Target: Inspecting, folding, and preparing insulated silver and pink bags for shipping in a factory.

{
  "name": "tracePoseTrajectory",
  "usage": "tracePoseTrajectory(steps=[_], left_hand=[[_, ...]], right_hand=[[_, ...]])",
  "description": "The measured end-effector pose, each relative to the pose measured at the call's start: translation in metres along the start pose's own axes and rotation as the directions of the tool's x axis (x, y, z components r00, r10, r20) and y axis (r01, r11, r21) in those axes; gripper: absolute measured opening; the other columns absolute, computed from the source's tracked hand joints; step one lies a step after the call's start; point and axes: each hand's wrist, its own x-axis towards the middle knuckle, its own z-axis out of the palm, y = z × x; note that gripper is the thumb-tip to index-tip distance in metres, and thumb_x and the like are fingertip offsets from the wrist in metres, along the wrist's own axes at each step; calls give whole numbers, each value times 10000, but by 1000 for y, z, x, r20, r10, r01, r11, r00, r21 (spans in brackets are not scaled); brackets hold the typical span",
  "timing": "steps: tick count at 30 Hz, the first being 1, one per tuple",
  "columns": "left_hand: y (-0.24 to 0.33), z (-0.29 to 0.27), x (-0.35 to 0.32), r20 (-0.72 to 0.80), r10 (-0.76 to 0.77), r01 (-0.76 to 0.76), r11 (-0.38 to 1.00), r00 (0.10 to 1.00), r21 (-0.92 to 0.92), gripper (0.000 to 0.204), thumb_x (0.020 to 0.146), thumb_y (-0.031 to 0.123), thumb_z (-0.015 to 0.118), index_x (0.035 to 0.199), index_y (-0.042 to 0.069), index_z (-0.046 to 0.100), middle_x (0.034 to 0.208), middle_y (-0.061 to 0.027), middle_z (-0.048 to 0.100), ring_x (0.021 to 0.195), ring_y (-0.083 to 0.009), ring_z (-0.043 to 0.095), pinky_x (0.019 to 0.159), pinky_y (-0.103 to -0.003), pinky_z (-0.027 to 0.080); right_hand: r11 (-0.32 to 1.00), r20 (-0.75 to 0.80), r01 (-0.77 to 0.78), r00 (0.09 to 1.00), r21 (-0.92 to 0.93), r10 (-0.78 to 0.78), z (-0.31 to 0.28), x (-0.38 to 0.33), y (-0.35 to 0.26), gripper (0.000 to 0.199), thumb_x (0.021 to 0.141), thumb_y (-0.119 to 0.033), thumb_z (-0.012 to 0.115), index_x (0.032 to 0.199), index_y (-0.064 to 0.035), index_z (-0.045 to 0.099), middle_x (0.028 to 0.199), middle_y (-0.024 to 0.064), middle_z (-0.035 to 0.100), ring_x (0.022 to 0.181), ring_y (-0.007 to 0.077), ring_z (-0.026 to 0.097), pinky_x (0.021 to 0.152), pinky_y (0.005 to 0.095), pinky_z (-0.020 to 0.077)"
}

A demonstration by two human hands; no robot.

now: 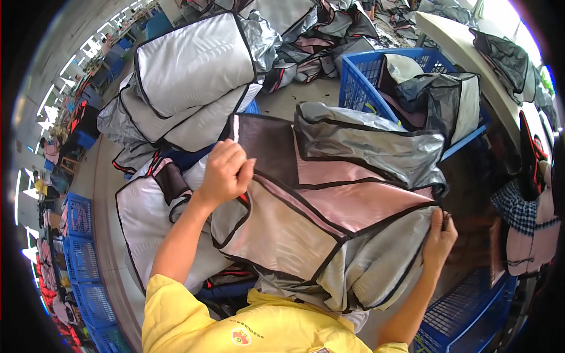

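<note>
A large sewn fabric piece [353, 203] lies spread before me, with pink, dark and silvery-grey panels edged in black binding. My left hand [226, 173] is closed at its left side, thumb up and fingers curled round the cloth; the exact grip is partly hidden. A bit of red shows just below that hand. At the right edge, my right hand [438, 238] pinches the black-bound border between thumb and fingers. The near part of the piece drapes in folds toward my yellow shirt. A crumpled silver flap [371, 138] lies across its far side.
Stacked silver-grey fabric pieces [197, 65] rise at the far left. A blue crate [360, 82] with similar pieces stands at the far right, beside a pale table [453, 41]. Another blue crate [465, 312] is low on the right, and several blue crates [82, 259] line the left.
</note>
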Motion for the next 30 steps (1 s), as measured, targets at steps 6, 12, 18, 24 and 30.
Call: tracePoseTrajectory(steps=[6,12,18,24,30], left_hand=[[38,-84,69,-311,161,-138,986,937,93,135,907,13,571,781,-4,528,816,-145,590,717,-316,588,662,-405,486],[49,-93,19,-232,289,-228,940,929,254,131,1013,144,532,948,37,569,974,-139,593,887,-333,583,786,-528,473],[73,14,-177,97,-204,189,972,974,141,269,862,188,812,1062,36,715,1100,-116,648,1088,-348,648,939,-492,516],[108,27,-215,98,-502,500,865,859,47,218,853,71,788,1049,28,704,1042,-138,663,1040,-372,648,914,-476,526],[93,10,-135,-45,-885,810,445,464,-382,260,1079,249,605,1016,3,657,809,-69,619,709,-157,607,653,-327,496]], right_hand=[[994,-199,99,976,38,-89,-43,17,-53,313,1115,-253,629,1034,40,704,921,-14,660,857,84,546,785,255,465],[984,-195,165,970,73,-149,-3,13,12,289,1126,-237,603,1078,40,671,916,-20,632,864,95,540,791,250,461],[923,-187,227,937,-311,-294,25,-29,155,288,1116,-239,604,1113,45,656,817,155,632,712,227,558,690,364,510],[960,-24,198,978,-199,-207,29,-30,132,253,1117,-202,597,1046,37,639,760,140,567,683,213,500,640,361,472],[946,-98,209,966,-250,-239,30,-41,148,248,1092,-168,632,1081,79,648,806,223,623,686,290,548,661,390,489]])
